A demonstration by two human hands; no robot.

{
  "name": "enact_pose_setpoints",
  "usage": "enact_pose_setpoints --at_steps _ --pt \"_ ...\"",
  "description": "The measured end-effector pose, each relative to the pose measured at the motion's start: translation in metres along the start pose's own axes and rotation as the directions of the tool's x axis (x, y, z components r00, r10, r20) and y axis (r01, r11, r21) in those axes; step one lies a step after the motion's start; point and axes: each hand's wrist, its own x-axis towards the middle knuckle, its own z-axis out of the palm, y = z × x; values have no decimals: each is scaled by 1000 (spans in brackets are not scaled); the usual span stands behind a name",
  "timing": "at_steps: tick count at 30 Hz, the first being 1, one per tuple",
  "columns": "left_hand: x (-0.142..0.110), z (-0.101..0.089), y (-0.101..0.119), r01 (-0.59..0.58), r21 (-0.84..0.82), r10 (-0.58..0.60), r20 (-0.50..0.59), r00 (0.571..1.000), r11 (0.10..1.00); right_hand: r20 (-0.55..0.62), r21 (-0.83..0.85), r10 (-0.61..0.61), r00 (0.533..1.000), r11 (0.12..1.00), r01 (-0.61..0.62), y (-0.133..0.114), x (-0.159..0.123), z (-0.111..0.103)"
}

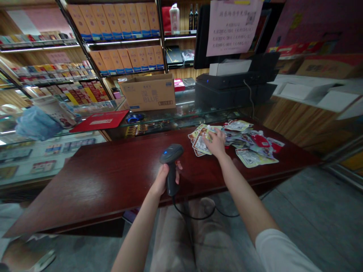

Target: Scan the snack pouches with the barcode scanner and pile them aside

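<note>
My left hand [160,180] is wrapped round the handle of a dark grey barcode scanner [171,153], held upright over the near edge of the table, with a blue light on its head. From its base a black cable [195,218] loops down over my legs. My right hand [217,142] lies on a small stack of snack packets [200,141], fingers apart and touching the top ones. Just right of it is a loose heap of more packets [256,158], several yellow-green and some red. The fingertips partly merge with the packets.
The dark red wooden table [113,177] spans the front. Behind it stand a glass counter [184,107], an open cardboard box [149,92], a red folder [100,120], a cup [55,109] with a blue cloth [36,122], and a monitor [202,41]. A person's foot [45,260] shows lower left.
</note>
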Motion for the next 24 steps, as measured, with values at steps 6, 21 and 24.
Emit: enact_pose_setpoints --at_steps 6,21,24 --pt "-1 -1 -1 -3 6 3 -5 1000 1000 2 -29 30 1000 999 -30 -4 -7 -3" --pt "20 12 -15 10 27 -7 -132 991 1000 -99 89 -99 990 990 108 -34 -17 -17" --pt "25 9 -23 35 11 -31 -273 962 999 -90 184 -94 991 977 109 -42 -19 -20"
